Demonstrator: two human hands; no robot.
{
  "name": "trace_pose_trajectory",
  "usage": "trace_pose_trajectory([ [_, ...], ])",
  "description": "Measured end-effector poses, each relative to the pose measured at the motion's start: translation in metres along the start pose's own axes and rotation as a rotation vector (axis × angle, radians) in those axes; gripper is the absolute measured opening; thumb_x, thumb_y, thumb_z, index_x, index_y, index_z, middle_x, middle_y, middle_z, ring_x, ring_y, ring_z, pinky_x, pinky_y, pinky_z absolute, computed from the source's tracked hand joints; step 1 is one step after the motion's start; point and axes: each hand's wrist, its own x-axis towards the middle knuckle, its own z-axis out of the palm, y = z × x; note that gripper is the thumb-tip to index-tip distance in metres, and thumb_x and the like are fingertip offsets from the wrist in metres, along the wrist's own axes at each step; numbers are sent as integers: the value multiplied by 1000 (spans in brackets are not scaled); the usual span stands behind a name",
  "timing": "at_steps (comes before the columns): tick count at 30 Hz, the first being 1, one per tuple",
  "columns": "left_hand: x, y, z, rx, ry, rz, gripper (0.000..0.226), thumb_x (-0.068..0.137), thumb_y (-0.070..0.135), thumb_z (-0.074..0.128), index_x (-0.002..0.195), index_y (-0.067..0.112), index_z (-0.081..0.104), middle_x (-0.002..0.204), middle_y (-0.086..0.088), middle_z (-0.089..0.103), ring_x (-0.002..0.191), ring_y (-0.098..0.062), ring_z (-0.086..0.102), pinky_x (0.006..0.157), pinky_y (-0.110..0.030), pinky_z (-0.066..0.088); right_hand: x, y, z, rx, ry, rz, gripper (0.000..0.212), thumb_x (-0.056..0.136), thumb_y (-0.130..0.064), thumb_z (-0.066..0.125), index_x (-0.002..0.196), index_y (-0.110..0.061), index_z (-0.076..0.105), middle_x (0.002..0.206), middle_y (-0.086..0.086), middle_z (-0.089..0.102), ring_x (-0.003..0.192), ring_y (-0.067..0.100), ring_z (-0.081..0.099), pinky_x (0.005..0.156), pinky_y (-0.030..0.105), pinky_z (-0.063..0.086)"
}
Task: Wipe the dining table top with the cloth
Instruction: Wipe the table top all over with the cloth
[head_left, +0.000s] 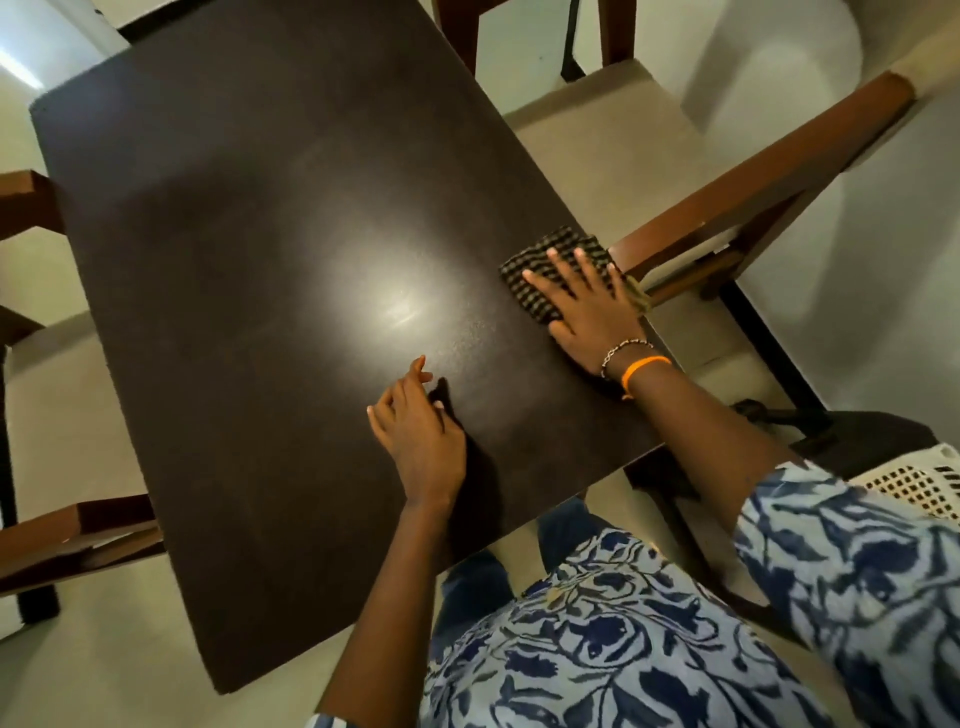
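Fingers (558, 262) of the right hand (589, 312) are spread flat and pressed down on the cloth (540, 260), palm facing the table, nothing pinched or gripped. That cloth is a folded dark piece with a pale check pattern, lying at the right edge of the table (270, 291), right of the frame's centre; part of it shows beyond the fingertips and a frayed corner pokes out past the table edge beside the little finger. Two bands sit on the right wrist: a thin beaded bracelet (623, 349) and an orange band (644, 366).

Lower and nearer the middle of the frame, the left hand (418, 434) rests on the bare table with its fingers (410, 387) loosely curled and close together, holding nothing; it is well apart from the cloth and casts a dark shadow just to its right.

The table is a dark brown rectangle running from the upper left to the lower centre of the frame, with a bright reflected glare near its middle (light off the polished surface). A patterned blue and white sleeve (841, 545) covers the right upper arm at the lower right. Brown wooden chairs stand round the table: one chair (753, 182) at the right just beside the cloth, others at the left edge and top. A white perforated basket (919, 483) shows at the far right edge, on the pale floor (78, 649).
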Motion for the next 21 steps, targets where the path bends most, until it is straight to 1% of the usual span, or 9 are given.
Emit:
trace_pose_trajectory([
  [3,-6,15,17,21,-6,-19,47,85,0,48,130,14,46,120,-1,52,123,-25,35,109,-55,26,30,-2,-1,11,33,-17,67,87,-30,48,147,-36,18,160,2,8,147,29,4,116,51,5],
  [4,-9,17,22,36,-13,-20,47,85,0,48,131,13,45,121,-2,52,124,-26,35,110,-56,25,42,-4,-1,14,29,-36,67,87,-31,47,148,-35,18,160,3,8,147,29,3,116,52,5],
  [5,-13,18,25,60,-23,-14,51,85,1,47,134,15,42,122,-3,51,126,-26,33,112,-57,20,55,-5,-4,16,17,-57,67,88,-32,47,148,-36,17,160,3,6,147,29,2,116,52,4],
  [6,-16,19,27,87,-36,-4,56,86,1,47,138,17,37,124,-2,50,129,-26,31,116,-56,12,70,-6,-7,19,0,-72,66,89,-33,46,148,-36,16,160,2,5,147,29,1,116,53,3],
  [7,-18,18,27,107,-47,2,59,86,1,47,141,19,32,126,-2,48,132,-24,27,118,-53,3,85,-5,-10,24,-18,-81,66,90,-34,45,148,-36,15,160,2,3,147,29,0,115,53,2],
  [8,-20,15,26,120,-53,3,61,87,1,46,142,21,30,128,-2,47,134,-23,24,117,-49,-2,98,-4,-14,30,-31,-81,66,90,-34,45,148,-37,14,160,2,2,147,29,-1,115,54,2],
  [11,-25,11,19,134,-33,-37,63,87,1,46,142,22,28,129,-2,47,135,-23,22,117,-49,-2,118,-4,-20,55,-31,-64,65,90,-35,46,147,-37,16,160,1,4,147,29,0,115,55,2],
  [15,-29,8,11,125,-16,-68,59,88,0,46,142,19,31,127,-4,49,133,-25,25,117,-53,5,98,-4,-20,60,-6,-61,65,91,-33,45,148,-36,14,160,2,3,147,28,0,115,54,3],
  [21,-44,9,19,127,-87,16,56,88,1,47,139,20,35,126,-5,49,131,-25,26,117,-49,-2,-3,11,-6,-17,-13,-164,67,88,-33,43,148,-38,12,160,-1,3,147,25,2,115,46,8],
])
